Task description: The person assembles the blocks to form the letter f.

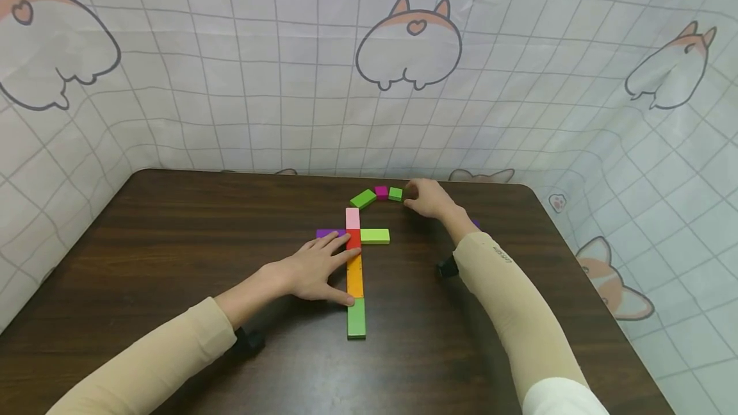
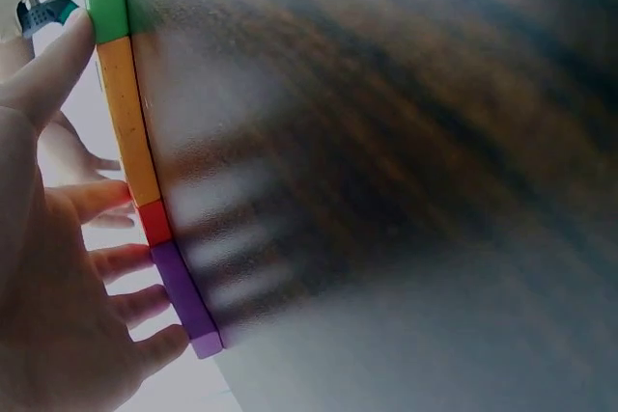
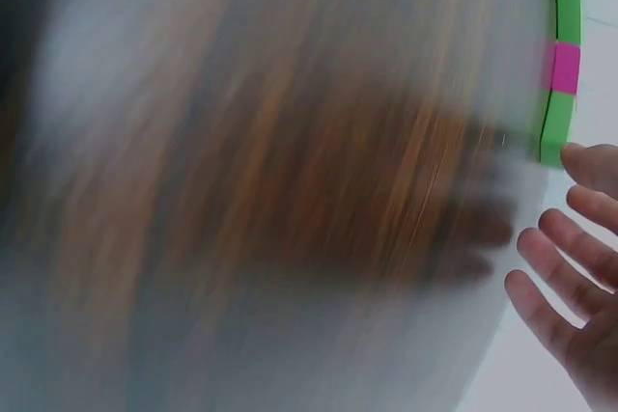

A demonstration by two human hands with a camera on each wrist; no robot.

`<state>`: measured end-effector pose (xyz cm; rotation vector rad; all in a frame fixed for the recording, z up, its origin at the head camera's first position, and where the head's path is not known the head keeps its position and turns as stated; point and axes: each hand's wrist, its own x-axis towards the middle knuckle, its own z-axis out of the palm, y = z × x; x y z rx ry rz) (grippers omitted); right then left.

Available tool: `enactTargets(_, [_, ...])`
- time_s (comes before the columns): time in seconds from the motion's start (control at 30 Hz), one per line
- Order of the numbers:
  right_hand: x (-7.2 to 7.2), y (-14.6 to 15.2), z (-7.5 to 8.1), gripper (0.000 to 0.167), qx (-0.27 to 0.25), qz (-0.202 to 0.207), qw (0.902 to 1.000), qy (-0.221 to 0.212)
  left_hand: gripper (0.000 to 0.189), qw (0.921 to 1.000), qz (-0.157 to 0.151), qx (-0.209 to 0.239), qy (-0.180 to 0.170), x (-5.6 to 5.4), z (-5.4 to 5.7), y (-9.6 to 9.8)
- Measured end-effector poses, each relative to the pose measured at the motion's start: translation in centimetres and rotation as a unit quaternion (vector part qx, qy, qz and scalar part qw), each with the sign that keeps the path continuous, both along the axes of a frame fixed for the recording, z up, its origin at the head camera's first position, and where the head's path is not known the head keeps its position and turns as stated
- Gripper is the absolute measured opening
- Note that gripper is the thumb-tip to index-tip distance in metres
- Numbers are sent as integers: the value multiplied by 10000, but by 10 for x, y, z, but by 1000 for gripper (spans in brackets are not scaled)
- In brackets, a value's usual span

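Observation:
On the table lies a column of flat blocks: pink (image 1: 353, 218), red (image 1: 353, 236), orange (image 1: 355, 279) and green (image 1: 356, 320). A purple block (image 1: 324, 233) and a light green block (image 1: 375, 236) branch off left and right at the red one. My left hand (image 1: 314, 269) rests with spread fingers along the column, thumb near the orange-green joint, fingertips at the red and purple blocks (image 2: 185, 301). Beyond the pink block curve a tilted green block (image 1: 363, 198), a magenta block (image 1: 382, 192) and a small green block (image 1: 395, 194). My right hand (image 1: 428, 198) is beside the small green block's right end, fingers loosely bent, holding nothing.
A bit of purple (image 1: 475, 223) shows beside the right forearm, mostly hidden by it. The brown wooden table (image 1: 173, 242) ends at its back edge against a white gridded cloth (image 1: 259, 82) with cartoon animals. A dark wrist camera (image 1: 447, 266) sits under the right wrist.

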<state>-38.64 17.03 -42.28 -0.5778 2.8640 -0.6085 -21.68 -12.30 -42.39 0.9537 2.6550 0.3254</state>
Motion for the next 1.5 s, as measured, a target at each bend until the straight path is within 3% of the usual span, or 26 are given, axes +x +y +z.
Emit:
enactTargets(0.33, [16,31,19,45,-91,45,9999,80,101,10000,-19,-84,-10,0,3,0])
enactTargets(0.7, [39,62,26,43,272,62,9995,131,101,9999,-12,-16,-100,1,1,-1])
enactTargets(1.3, [59,123,13,42,90,-376,9991,185,101,10000,-86,5,-20,1,-2,0])
enactTargets(1.5, [67,127,12,53,280,-796,9964,123,101,10000,-94,-23,10,1,0,-1])
